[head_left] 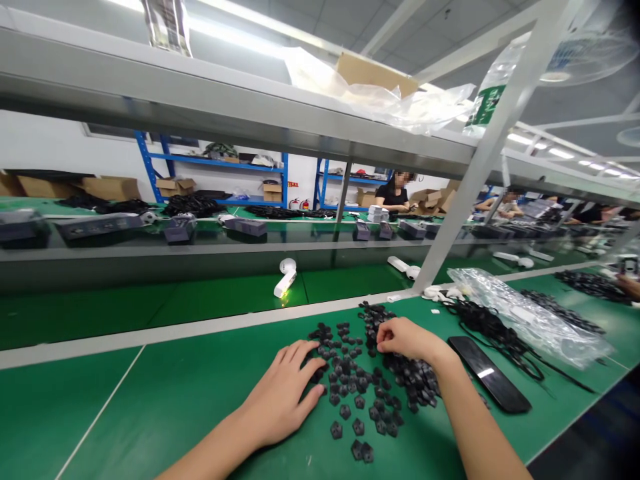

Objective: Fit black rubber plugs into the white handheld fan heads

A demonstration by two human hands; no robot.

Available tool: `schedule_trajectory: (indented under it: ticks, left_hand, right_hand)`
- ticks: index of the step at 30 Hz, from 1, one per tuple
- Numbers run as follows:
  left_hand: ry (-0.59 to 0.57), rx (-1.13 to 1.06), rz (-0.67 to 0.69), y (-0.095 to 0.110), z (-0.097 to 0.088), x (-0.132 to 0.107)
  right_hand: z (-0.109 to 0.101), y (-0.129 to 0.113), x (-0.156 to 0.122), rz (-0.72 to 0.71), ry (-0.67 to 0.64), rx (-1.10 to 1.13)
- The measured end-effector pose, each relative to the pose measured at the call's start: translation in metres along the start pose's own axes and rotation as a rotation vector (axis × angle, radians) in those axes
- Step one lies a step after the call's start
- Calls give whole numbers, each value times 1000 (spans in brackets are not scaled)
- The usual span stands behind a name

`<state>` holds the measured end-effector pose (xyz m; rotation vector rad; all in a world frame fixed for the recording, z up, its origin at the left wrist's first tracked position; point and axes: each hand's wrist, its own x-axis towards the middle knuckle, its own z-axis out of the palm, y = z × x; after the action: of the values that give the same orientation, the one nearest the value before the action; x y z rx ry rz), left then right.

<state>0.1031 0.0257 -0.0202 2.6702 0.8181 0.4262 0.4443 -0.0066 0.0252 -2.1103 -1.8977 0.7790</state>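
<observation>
A scatter of several small black plastic parts [357,387] lies on the green table [165,393] in front of me. My left hand [285,397] rests flat at the scatter's left edge, fingers stretched out and touching the nearest pieces. My right hand [407,339] is curled over the far right part of the pile, fingertips pinched together on one small black part at the top of the heap.
A black phone [487,373] lies right of my right forearm. Beyond it are black cables [487,327] and a clear plastic bag [530,313]. A conveyor belt [150,303] carrying a white device [286,279] runs behind. Shelf post [475,180] slants up. People work at far benches.
</observation>
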Motion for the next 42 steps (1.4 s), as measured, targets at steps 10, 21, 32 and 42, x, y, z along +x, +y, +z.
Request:
schedule_trajectory:
  ticks: [10, 21, 32, 42]
  left_hand:
    - [9, 0, 11, -1, 1, -1]
    - [16, -3, 22, 2, 0, 0]
    - [32, 2, 31, -1, 1, -1]
    - [12, 7, 21, 1, 0, 0]
  right_hand:
    - [15, -16, 24, -111, 122, 90]
    - [4, 5, 15, 2, 145, 10]
    - [11, 5, 23, 72, 160, -15]
    - [7, 3, 18, -21, 152, 71]
